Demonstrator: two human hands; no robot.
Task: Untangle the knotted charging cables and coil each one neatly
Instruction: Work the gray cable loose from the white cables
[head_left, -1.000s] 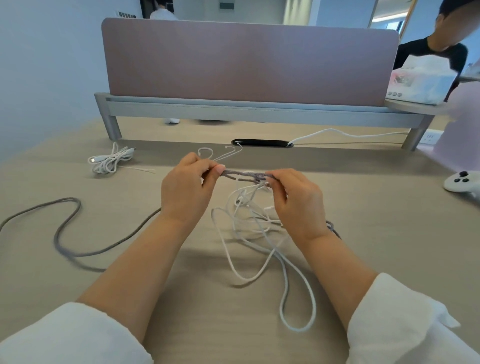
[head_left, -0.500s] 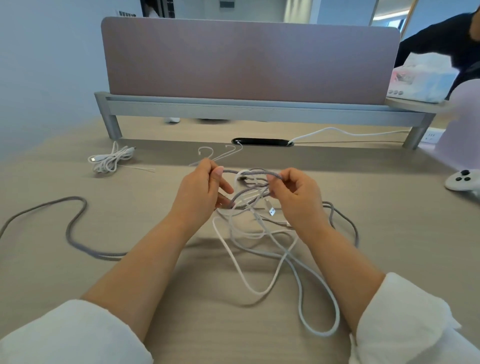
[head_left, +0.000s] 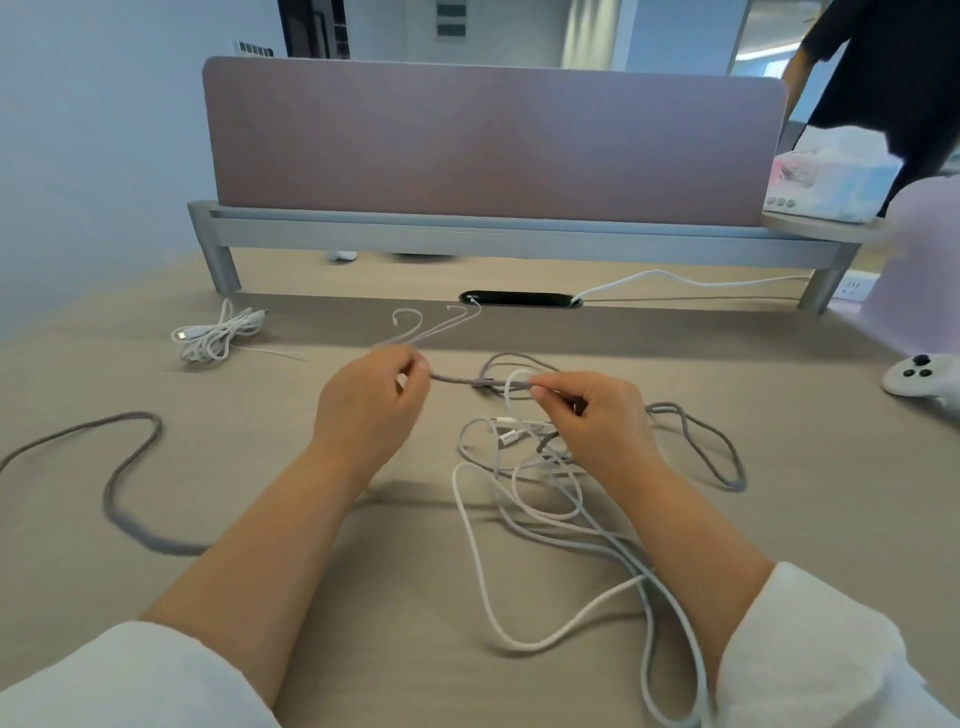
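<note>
Seen from the head camera, both hands are raised just above the pale wooden surface (head_left: 311, 649), with a short stretch of grey cable (head_left: 453, 380) pulled nearly straight between them. The left hand (head_left: 374, 410) has a closed grip on it, pinching the cable between thumb and curled fingertips. The right hand (head_left: 592, 421) grips the other end of that stretch with thumb and forefinger, the remaining fingers curled beneath. A white loop crosses the grey cable right at that pinch; whether it is caught in the grip too is hard to tell.

Below and between the hands, the white cables (head_left: 519, 525) lie in a loose tangle on the surface, their long loops trailing toward the right sleeve. The grey cable snakes across the surface far to the left and also loops out to the right of the right hand.

Near the back left rests a coiled white cable (head_left: 218, 335). A white game controller (head_left: 919, 382) sits at the right edge. Behind stands a mauve divider panel (head_left: 493, 140), with a black cable slot (head_left: 519, 299) in front of it.
</note>
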